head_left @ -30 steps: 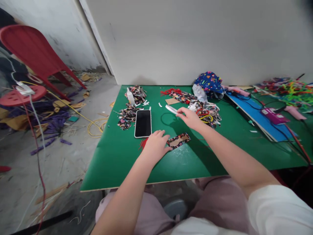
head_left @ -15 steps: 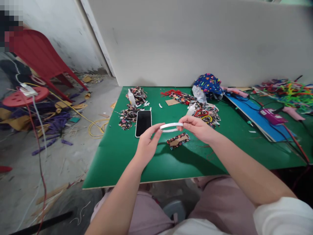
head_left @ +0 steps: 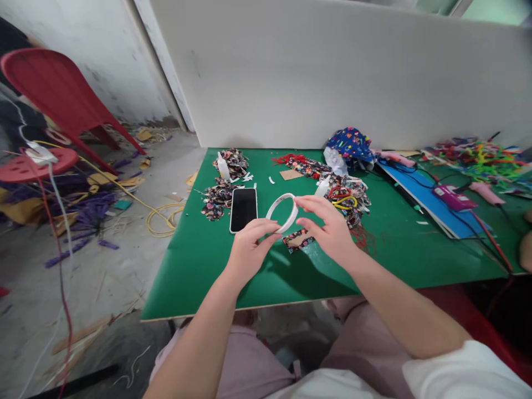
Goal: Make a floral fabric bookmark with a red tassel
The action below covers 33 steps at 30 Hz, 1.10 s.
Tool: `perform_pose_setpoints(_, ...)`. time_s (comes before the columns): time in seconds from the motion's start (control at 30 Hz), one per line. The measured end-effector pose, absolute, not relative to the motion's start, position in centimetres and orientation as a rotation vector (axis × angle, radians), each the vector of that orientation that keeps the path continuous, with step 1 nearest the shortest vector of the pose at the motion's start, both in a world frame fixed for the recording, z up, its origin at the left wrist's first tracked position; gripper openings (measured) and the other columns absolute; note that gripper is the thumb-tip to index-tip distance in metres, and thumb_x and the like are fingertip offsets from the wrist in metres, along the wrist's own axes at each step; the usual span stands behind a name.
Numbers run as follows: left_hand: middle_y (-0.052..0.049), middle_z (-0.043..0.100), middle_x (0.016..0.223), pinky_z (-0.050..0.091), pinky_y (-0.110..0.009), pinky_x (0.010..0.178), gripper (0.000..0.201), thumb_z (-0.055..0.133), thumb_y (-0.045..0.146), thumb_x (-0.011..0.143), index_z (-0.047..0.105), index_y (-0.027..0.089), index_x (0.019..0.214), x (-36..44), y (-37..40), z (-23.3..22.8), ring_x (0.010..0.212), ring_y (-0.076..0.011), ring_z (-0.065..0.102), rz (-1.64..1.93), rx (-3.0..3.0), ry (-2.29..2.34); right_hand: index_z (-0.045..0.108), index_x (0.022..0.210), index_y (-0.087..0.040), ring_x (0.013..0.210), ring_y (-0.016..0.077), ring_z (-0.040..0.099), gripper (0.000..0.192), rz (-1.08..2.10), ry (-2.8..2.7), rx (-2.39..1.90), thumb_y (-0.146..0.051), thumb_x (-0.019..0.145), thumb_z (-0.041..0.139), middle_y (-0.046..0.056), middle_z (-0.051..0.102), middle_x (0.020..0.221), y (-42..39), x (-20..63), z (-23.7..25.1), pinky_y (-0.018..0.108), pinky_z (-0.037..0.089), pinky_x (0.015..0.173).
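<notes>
My left hand (head_left: 246, 248) pinches the lower left side of a white ring-shaped band (head_left: 294, 215), held a little above the green table (head_left: 195, 271). On the band's right side is my right hand (head_left: 332, 230), thumb and fingers apart, the fingertips at or very near the rim; whether they touch it I cannot tell. Below the hands lies a brown card piece edged with floral fabric (head_left: 296, 243), partly covered by my right hand. A phone with a dark screen (head_left: 244, 209) rests just beyond my left hand.
Floral fabric bundles (head_left: 218, 195) and a white bottle (head_left: 223, 166) lie at the back left. Rightward are a blue patterned cloth (head_left: 351, 145), a blue folder (head_left: 432, 197), a magenta box with cords (head_left: 453, 198) and colourful strips (head_left: 482, 160). Part of another person shows at the right edge.
The white band has turned from nearly edge-on to show its round opening. My right hand has loosened its pinch and spread its fingers; my left hand still holds the band.
</notes>
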<state>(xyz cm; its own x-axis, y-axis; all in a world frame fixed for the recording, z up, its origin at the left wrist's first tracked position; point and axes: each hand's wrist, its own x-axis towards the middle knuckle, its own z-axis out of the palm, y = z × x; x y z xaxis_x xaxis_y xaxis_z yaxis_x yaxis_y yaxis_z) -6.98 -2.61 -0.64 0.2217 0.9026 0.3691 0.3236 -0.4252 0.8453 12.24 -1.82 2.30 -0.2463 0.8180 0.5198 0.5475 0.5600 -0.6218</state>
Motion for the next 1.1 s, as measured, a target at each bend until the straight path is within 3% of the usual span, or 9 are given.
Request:
perform_pose_setpoints(0.1,-0.005,0.068,0.09,0.044,-0.04,0.096,0.012,0.057,0.022,0.081,0.068,0.02,0.083,-6.88,-2.55,-0.8,0.089,-0.0176,0.062,1.243,2.031,1.078,0.06,0.111,-0.028,0.105,0.019,0.055,0.027,0.313,-1.932,-1.108,-0.03,0.084,0.054,0.004,0.059,0.111,-2.08,11.99,2.04,0.038,0.045,0.094)
perform_pose_setpoints(0.43,-0.003,0.069,0.086,0.038,-0.037,0.103,0.015,0.055,0.02,0.083,0.069,0.018,0.088,-6.6,-2.27,-0.58,0.084,-0.0143,0.062,1.193,2.115,0.987,0.06,0.082,-0.023,0.094,0.0174,0.058,0.003,0.355,-1.816,-1.148,-0.022,0.079,0.061,0.003,0.063,0.095,-2.41,12.09,2.13,0.036,0.046,0.086)
perform_pose_setpoints(0.57,-0.001,0.067,0.085,0.03,-0.037,0.109,0.017,0.053,0.019,0.084,0.068,0.019,0.09,-6.72,-2.25,-0.52,0.081,-0.0123,0.061,1.118,2.122,0.94,0.053,0.078,-0.022,0.087,0.0165,0.059,0.009,0.506,-1.779,-1.132,-0.02,0.077,0.062,0.003,0.061,0.092,-2.38,12.13,2.17,0.034,0.049,0.08)
perform_pose_setpoints(0.87,-0.002,0.066,0.084,0.031,-0.036,0.109,0.016,0.053,0.019,0.084,0.068,0.018,0.088,-7.06,-2.4,-0.78,0.083,-0.0123,0.061,1.104,2.124,0.922,0.052,0.077,-0.021,0.077,0.0134,0.056,0.013,0.667,-1.747,-1.129,-0.02,0.073,0.065,-0.001,0.055,0.078,-2.02,12.31,1.91,0.03,0.05,0.075)
perform_pose_setpoints(1.1,-0.002,0.066,0.082,0.038,-0.035,0.103,0.015,0.054,0.017,0.083,0.068,0.019,0.088,-7.11,-2.17,-1.0,0.078,-0.0116,0.06,1.118,2.118,0.888,0.053,0.084,-0.022,0.086,0.0151,0.055,0.017,0.781,-1.762,-1.098,-0.021,0.073,0.066,0.001,0.054,0.089,-1.54,12.61,2.14,0.034,0.048,0.083)
